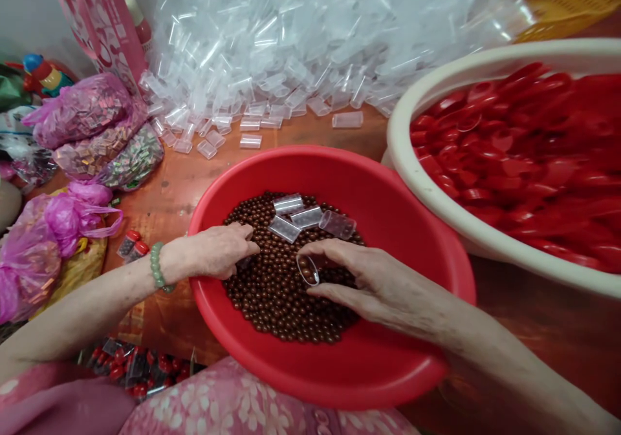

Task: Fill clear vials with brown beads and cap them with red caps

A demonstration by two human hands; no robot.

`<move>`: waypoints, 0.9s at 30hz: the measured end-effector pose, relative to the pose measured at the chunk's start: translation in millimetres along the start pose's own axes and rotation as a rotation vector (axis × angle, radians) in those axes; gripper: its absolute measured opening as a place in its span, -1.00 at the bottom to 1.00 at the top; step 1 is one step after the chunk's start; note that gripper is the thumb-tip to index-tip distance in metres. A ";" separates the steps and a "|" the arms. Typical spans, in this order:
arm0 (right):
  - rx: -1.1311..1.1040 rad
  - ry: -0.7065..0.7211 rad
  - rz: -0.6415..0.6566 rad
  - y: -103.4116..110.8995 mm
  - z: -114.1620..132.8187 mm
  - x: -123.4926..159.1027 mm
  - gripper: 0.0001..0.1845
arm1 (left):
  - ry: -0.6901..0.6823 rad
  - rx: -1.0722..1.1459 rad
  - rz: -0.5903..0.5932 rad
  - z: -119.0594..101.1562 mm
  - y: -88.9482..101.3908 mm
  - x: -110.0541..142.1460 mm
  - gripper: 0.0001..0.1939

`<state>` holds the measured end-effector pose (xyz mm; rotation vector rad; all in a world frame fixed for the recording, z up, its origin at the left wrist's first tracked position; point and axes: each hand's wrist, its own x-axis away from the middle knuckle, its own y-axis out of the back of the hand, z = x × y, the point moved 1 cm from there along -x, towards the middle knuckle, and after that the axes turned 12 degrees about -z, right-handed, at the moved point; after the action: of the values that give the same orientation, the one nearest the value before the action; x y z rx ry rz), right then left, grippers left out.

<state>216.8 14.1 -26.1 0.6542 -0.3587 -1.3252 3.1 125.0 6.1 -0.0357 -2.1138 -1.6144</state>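
Note:
A red basin in front of me holds a heap of small round brown balls. Between the thumb and fingers of my right hand is a small clear plastic tube, its open end facing left with brown balls inside. My left hand, with a green bead bracelet at the wrist, reaches over the left rim. Its fingers are curled down at the balls, and what they hold, if anything, is hidden. Several clear tubes lie on the balls behind my hands.
A large pile of clear tubes covers the back of the table. At right stands a white tub full of red plastic pieces. Pink bags lie at left. Red-capped filled tubes rest nearby, with more below the table edge.

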 end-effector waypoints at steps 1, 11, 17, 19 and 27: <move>0.002 -0.002 -0.001 -0.5 -0.6 0.2 -0.65 | 0.013 -0.008 -0.017 0.2 -3.9 -1.8 -0.69; 0.050 0.000 0.045 -3.0 -1.7 0.1 -0.68 | 0.048 -0.187 -0.079 2.0 -4.5 -10.4 -0.87; 0.027 0.000 0.004 -0.5 -2.1 0.9 -0.65 | 0.038 -0.232 -0.056 -23.8 -12.1 -33.4 -0.73; 0.013 -0.006 -0.011 0.3 -1.2 1.3 -0.67 | -0.034 -0.174 -0.039 -34.3 -19.9 -37.0 -0.75; -0.083 -0.062 -0.055 5.7 8.2 -3.0 -0.69 | -0.161 0.364 0.016 -43.8 -23.2 -33.8 -0.76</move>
<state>215.7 15.6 -15.8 0.5575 -0.3362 -1.4076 41.5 86.6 -19.4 -0.0645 -2.4932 -1.2308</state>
